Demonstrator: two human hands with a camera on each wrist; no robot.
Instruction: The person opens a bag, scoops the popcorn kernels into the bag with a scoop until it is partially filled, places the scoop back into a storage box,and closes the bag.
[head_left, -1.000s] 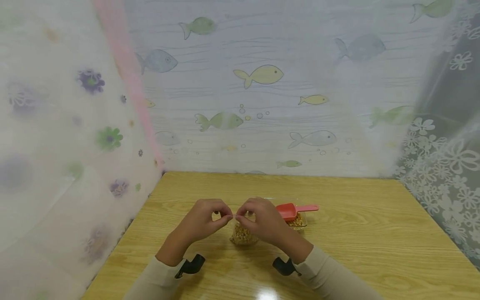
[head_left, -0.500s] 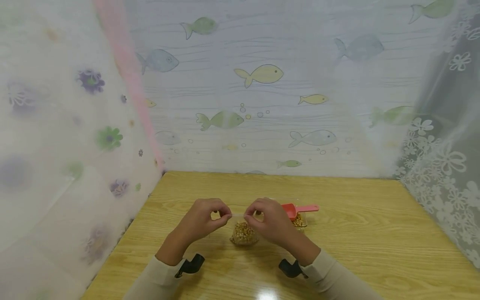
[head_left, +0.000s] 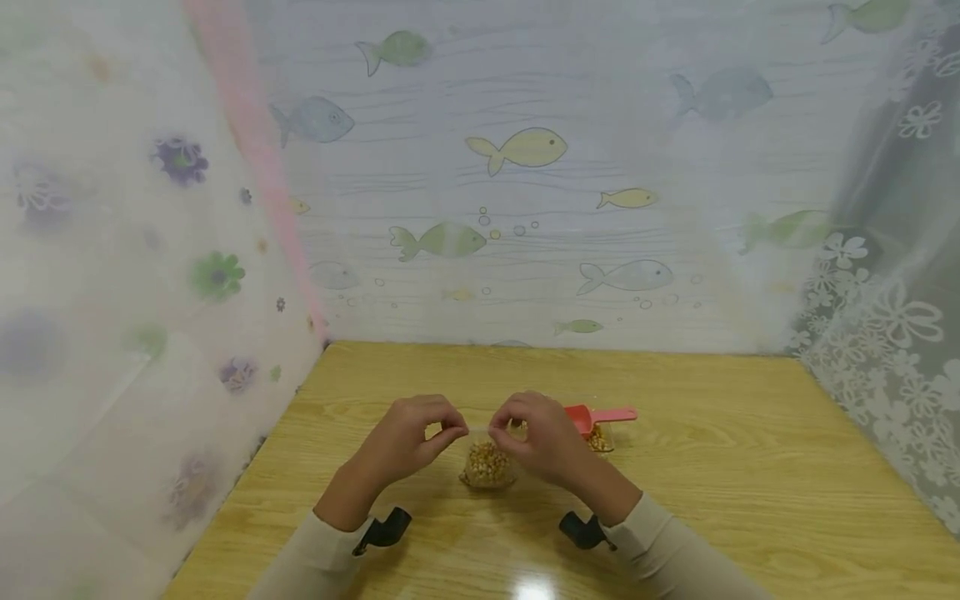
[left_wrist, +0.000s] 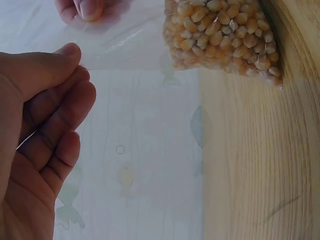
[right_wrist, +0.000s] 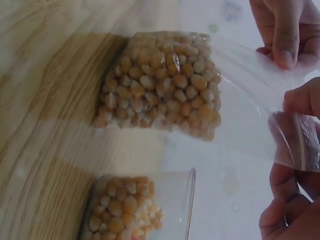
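Observation:
A clear zip bag holds yellow corn kernels, and its filled bottom sits low over the table. My left hand pinches the bag's top edge between thumb and fingers. A short way to the right along that edge, my right hand pinches it too. In the right wrist view the zip strip runs by the right fingertips. Seen from the left wrist, the kernels fill the lower part, and the plastic above them is stretched up to the fingers.
Behind my right hand stands a clear container of corn kernels, partly hidden by that hand. A red scoop lies across it, handle pointing right. The wood-grain table ends at a fish-print curtain, with flowered sheets at both sides.
My right hand has slid right along the bag's top edge, away from the left hand, then stayed there. The left hand and the kernel-filled part have hardly moved.

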